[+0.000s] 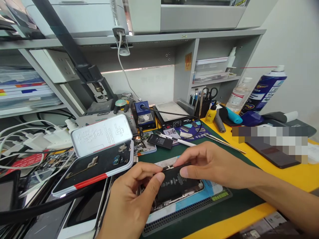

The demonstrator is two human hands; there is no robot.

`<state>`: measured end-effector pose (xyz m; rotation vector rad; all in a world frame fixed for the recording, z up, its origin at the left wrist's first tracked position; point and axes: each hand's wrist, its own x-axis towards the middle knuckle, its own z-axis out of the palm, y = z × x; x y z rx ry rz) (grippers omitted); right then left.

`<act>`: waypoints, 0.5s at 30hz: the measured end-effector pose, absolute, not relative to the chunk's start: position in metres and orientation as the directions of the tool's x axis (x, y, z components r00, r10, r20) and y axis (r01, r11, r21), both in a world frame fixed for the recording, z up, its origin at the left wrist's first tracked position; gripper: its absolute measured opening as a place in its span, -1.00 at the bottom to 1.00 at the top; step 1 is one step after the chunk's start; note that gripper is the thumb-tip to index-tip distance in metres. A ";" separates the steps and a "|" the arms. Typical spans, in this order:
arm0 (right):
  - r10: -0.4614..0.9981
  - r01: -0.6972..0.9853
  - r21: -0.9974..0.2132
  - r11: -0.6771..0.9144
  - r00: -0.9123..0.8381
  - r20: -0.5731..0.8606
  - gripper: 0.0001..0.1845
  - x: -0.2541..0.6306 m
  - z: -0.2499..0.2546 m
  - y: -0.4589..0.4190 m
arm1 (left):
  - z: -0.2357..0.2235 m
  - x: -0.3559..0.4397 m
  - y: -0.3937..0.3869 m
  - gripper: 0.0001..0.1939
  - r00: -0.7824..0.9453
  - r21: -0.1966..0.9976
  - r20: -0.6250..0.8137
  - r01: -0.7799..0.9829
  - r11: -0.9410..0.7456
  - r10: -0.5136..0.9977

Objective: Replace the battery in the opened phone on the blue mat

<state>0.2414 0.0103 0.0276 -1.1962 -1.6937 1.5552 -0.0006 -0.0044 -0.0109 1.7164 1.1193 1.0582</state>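
An opened phone lies on a blue-and-white pad in front of me, its dark battery showing inside the frame. My left hand is closed at the phone's left end, thumb and index finger meeting near the far edge. From the right, my right hand pinches the far long edge, its thumb over the battery and its fingertips behind. Whether the fingers also grip the battery itself, I cannot tell. A second black battery lies behind the phone, beside a white pen-like tool.
To the left are an open tin case with small parts, charger cables and stacked phones. Behind stand a soldering tip holder and a control box. A yellow bottle, spray can and dark phone are on the right.
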 end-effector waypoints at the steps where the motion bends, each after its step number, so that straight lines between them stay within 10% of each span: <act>1: 0.866 0.229 -0.970 -0.081 -0.466 -0.182 -0.64 0.242 0.027 0.011 | -0.009 0.001 -0.005 -0.83 0.241 0.954 0.151 0.219 -0.205 0.959; 6: 0.851 0.175 -0.975 -0.139 -0.482 -0.208 -0.65 0.244 0.026 0.014 | 0.005 0.012 -0.011 -0.68 0.101 0.994 -0.109 0.034 0.106 0.989; 15: 0.897 0.061 -0.984 -0.169 -0.403 -0.179 -0.63 0.242 0.021 0.014 | 0.012 0.012 -0.015 -0.59 0.123 0.989 -0.145 0.017 0.144 0.982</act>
